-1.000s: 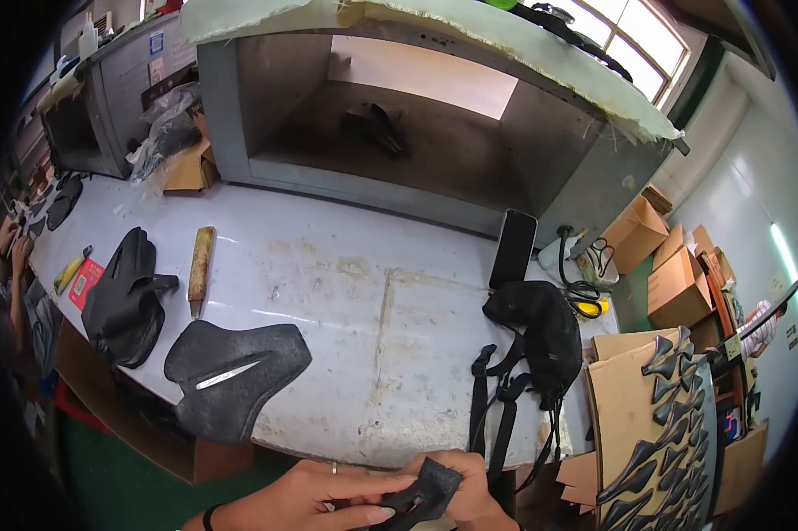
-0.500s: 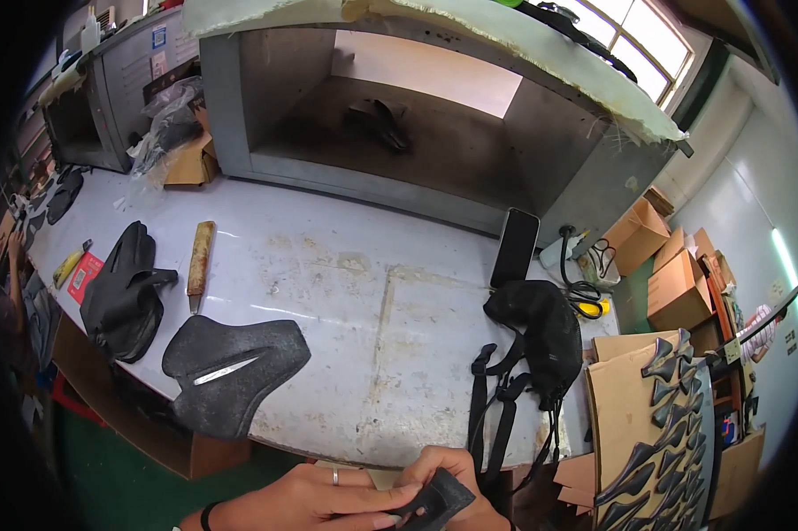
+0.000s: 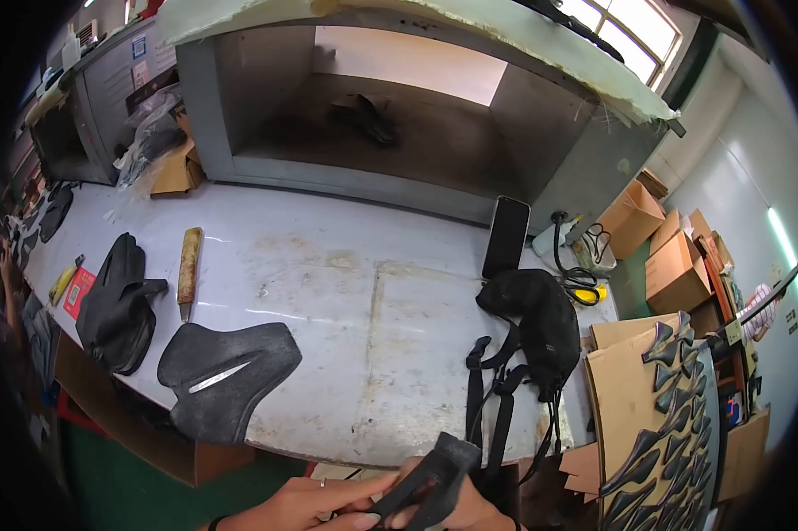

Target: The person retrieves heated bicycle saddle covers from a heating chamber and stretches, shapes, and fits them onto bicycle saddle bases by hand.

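Observation:
A small black piece [image 3: 436, 473] with an opening in it is between my hands at the bottom of the view, just off the table's front edge. My left hand [image 3: 315, 506] pinches its left end. Behind its right part, my right hand [image 3: 477, 506] is closed on it, partly hidden by the piece. On the table nearest my left hand lies a flat black piece [image 3: 271, 354] with a pale slit. Beyond that sit a knife [image 3: 188, 270] with a worn yellowish handle and a folded black piece [image 3: 120, 310].
A metal box [image 3: 328, 181] with a dark item inside stands at the table's back. A phone [image 3: 507, 237] leans beside a black bag [image 3: 536, 323] with straps. Cardboard [image 3: 607, 380] holding several black shoe-shaped parts [image 3: 633, 460] stands right. Co-worker's hands [image 3: 8, 265] show far left.
The black piece between my hands has risen and turned, and its opening now shows more. The whole view has shifted slightly, moving the table items a little left.

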Motion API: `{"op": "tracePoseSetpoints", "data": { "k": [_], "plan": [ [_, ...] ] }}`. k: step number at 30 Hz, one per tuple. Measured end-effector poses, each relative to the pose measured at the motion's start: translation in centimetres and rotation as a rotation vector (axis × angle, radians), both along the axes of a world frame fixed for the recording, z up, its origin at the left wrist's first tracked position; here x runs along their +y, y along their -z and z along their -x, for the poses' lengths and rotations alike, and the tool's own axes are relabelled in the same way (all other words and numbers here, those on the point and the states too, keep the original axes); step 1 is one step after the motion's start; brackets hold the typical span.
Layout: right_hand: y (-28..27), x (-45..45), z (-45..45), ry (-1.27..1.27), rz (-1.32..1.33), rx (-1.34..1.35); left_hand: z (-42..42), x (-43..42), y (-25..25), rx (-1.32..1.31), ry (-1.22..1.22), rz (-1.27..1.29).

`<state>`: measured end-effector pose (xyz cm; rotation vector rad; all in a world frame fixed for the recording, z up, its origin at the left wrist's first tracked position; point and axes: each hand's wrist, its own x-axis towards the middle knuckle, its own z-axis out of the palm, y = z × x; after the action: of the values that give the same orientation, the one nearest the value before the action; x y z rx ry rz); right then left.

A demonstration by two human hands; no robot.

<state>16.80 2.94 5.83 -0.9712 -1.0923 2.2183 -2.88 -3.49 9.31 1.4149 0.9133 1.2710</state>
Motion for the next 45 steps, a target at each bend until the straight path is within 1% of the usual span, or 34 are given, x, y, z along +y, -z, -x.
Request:
{"op": "tracePoseSetpoints", "data": {
  "k": [1, 3, 4, 8, 11, 13, 14, 16, 17, 19, 20, 21, 23, 24, 25, 26, 27, 28, 29, 30, 31, 32, 33, 34, 35, 41, 45],
  "plan": [
    [0.2, -0.2, 0.1, 0.004, 0.0, 0.002, 0.1, 0.0, 0.0, 0.002, 0.004, 0.0],
    [0.4, -0.4, 0.5, 0.06, 0.1, 0.157, 0.2, 0.0, 0.2, 0.019, 0.014, 0.058],
    [0.0, 0.1, 0.5, -0.015, 0.101, 0.138, 0.0, -0.1, 0.4, -0.035, 0.008, 0.098],
    [0.6, -0.2, 0.6, 0.007, 0.062, 0.16, 0.2, 0.0, -0.4, -0.031, 0.036, 0.145],
    [0.0, -0.2, 0.9, 0.033, 0.073, 0.177, 0.2, 0.1, -0.5, 0.012, 0.009, 0.09],
    [0.1, 0.0, 0.9, 0.012, 0.007, 0.188, 0.4, 0.3, -0.6, 0.093, 0.004, -0.022],
    [0.9, -0.3, 0.6, 0.012, 0.008, 0.188, 0.2, 0.1, -0.6, 0.093, 0.004, -0.022],
    [2.5, -1.0, 0.0, 0.273, -0.07, 0.061, -0.5, -0.5, -0.6, 0.181, -0.07, -0.049],
    [3.0, -1.3, -0.4, 0.274, -0.069, 0.059, -0.6, -0.5, -0.6, 0.18, -0.07, -0.048],
    [2.3, -1.4, 0.0, 0.286, 0.008, 0.011, -0.7, -0.4, -0.8, 0.209, -0.102, -0.034],
    [1.9, -1.0, 0.3, 0.25, -0.022, 0.106, -0.7, -0.4, -0.9, 0.204, -0.106, -0.013],
    [1.7, -0.7, 0.4, 0.248, -0.024, 0.107, -0.7, -0.4, -0.9, 0.205, -0.107, -0.015],
    [1.4, -0.3, 0.0, 0.043, -0.153, 0.036, -0.7, -0.1, -0.7, 0.187, -0.078, -0.035],
    [1.2, 0.2, -0.3, 0.031, -0.188, 0.053, -0.3, 0.0, -0.8, 0.187, -0.076, -0.036],
    [0.9, 0.7, -0.4, 0.021, -0.221, 0.07, 0.5, 0.2, -1.0, 0.084, 0.09, 0.115],
    [0.6, 1.0, -0.4, 0.103, -0.069, 0.217, 1.0, 0.4, -1.2, -0.021, 0.257, 0.265],
    [0.3, 1.2, -0.4, 0.183, 0.083, 0.363, 0.7, 0.3, -0.8, -0.02, 0.259, 0.265],
    [-0.4, 0.9, -0.1, 0.242, 0.028, 0.289, 0.2, 0.3, 0.0, 0.002, 0.137, 0.11],
    [1.2, 0.0, -0.3, 0.211, -0.036, 0.288, -0.2, 0.1, 0.6, 0.024, 0.017, -0.044],
    [1.2, -0.6, 0.0, 0.137, -0.057, 0.271, -0.2, -0.1, 0.7, -0.012, 0.036, 0.031],
    [1.0, -1.0, 0.3, 0.065, -0.077, 0.254, 0.0, -0.2, 0.7, -0.012, 0.041, 0.03],
    [0.4, -0.8, 0.0, 0.036, 0.112, 0.337, 0.1, -0.3, 0.7, 0.012, 0.045, 0.084],
    [0.4, -0.5, -0.1, 0.037, 0.112, 0.335, 0.1, -0.3, 0.6, 0.036, 0.045, 0.138],
    [0.6, -0.1, -0.2, -0.067, 0.14, 0.309, 0.1, -0.4, 0.7, -0.013, 0.021, 0.198],
    [0.7, 0.1, -0.2, -0.173, 0.17, 0.283, 0.0, -0.4, 0.8, -0.014, 0.016, 0.201],
    [0.5, 0.2, 0.4, -0.132, 0.162, 0.305, -0.3, -0.6, 1.0, -0.029, 0.02, 0.274],
    [0.2, 0.0, 0.6, -0.077, 0.144, 0.323, -0.5, -0.5, 1.1, -0.027, -0.002, 0.278]
  ]
}}
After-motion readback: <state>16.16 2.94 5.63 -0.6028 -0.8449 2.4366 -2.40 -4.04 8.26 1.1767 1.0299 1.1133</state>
